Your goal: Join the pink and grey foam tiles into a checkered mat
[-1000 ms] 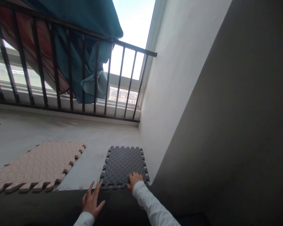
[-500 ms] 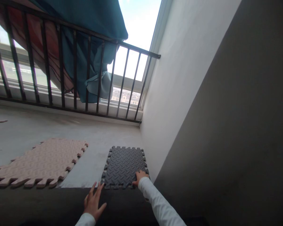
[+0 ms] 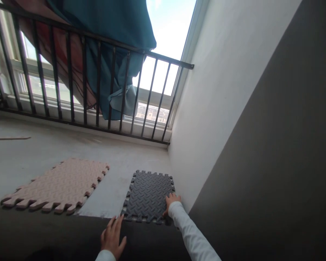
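Note:
A dark grey foam puzzle mat (image 3: 149,194) with a tread pattern lies on the concrete floor close to the white wall. My right hand (image 3: 171,201) rests on its near right corner, fingers pressed down on the mat. My left hand (image 3: 112,237) lies flat on the shaded floor just in front of the mat's near left corner, fingers stretched out and holding nothing. A pink foam puzzle mat (image 3: 59,185) lies to the left, apart from the grey one.
A black metal railing (image 3: 97,79) runs along the window at the far end, with teal cloth (image 3: 116,54) draped over it. The white wall (image 3: 220,108) stands at the right. Bare concrete floor (image 3: 108,188) separates the two mats.
The view has shifted left and slightly down. My right hand has slid toward the mat's right corner. My left hand has stayed flat near the left corner.

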Tool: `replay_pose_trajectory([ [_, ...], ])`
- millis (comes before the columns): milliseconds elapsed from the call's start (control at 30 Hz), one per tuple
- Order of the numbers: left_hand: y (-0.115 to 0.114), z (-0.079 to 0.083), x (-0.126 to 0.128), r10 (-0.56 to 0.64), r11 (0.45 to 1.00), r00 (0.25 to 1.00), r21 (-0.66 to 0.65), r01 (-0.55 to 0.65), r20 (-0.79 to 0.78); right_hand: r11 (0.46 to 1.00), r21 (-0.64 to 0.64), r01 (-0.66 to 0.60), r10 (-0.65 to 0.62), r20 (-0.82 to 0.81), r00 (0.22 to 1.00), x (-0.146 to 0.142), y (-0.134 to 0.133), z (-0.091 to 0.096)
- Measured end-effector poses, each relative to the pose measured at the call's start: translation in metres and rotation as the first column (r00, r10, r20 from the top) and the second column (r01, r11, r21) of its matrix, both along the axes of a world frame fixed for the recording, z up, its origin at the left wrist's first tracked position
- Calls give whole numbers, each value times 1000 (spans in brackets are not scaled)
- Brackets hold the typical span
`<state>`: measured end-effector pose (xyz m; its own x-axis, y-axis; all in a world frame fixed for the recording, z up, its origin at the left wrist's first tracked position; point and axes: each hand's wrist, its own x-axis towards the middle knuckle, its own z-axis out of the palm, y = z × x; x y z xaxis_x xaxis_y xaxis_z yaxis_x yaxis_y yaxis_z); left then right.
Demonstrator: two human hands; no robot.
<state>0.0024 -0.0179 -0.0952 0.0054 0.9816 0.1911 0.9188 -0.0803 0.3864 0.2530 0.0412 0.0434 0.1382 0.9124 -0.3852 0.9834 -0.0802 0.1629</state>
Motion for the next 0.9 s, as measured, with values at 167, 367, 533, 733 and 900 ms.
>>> replay_pose_trajectory([
  [167,2,6,-8,114,986,992,118,-121,62,998,-70,5,-6,-5,1000,-4,15,-3],
  [367,35,46,-74,372,919,924,106,-379,83,993,-89,-82,81,-15,997,-5,31,-23],
  [533,58,61,-145,591,803,805,-70,-593,-40,988,-106,-116,113,-35,993,0,39,-33],
  [733,72,72,-155,518,809,843,-236,-538,-144,991,-112,-74,69,-46,997,-4,32,-22],
  [900,74,106,-142,492,771,845,-348,-534,-208,990,-118,-74,69,-43,997,-9,29,-15],
])
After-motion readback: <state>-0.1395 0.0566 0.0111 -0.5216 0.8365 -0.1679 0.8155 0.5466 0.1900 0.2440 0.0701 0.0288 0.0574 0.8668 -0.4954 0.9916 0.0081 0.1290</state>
